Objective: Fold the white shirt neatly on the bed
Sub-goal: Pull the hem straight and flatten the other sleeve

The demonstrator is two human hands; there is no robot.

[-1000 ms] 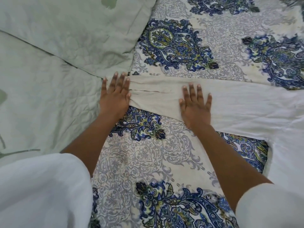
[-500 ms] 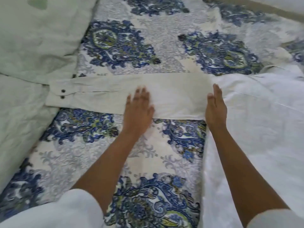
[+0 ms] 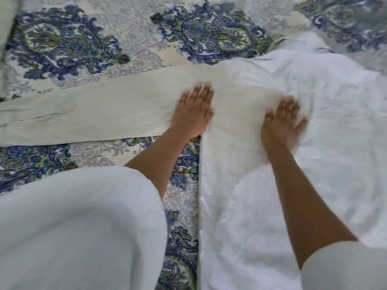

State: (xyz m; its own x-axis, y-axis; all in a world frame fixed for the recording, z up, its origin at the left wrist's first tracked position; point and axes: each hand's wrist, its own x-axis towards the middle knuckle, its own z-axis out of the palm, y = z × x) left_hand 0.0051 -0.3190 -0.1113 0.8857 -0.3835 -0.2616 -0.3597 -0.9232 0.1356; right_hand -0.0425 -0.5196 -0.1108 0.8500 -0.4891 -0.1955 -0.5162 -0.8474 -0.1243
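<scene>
white shirt (image 3: pixel 261 195): spread flat on bed (image 3: pixel 125 49), body toward its right side | shirt sleeve (image 3: pixel 83 116): stretched out flat toward bed's left edge | left hand (image 3: pixel 194 114): fingers straight, pressing where sleeve meets body | right hand (image 3: pixel 282 124): fingers spread, flat on shirt body, blurred | bed cover: blue paisley print

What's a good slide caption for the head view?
Left hand and right hand press flat on a shirt spread over a paisley bedspread.

Two hands, a left hand (image 3: pixel 193 115) and a right hand (image 3: pixel 282 125), one white shirt (image 3: pixel 247 210), one patterned bedspread (image 3: pixel 134 49).
</scene>
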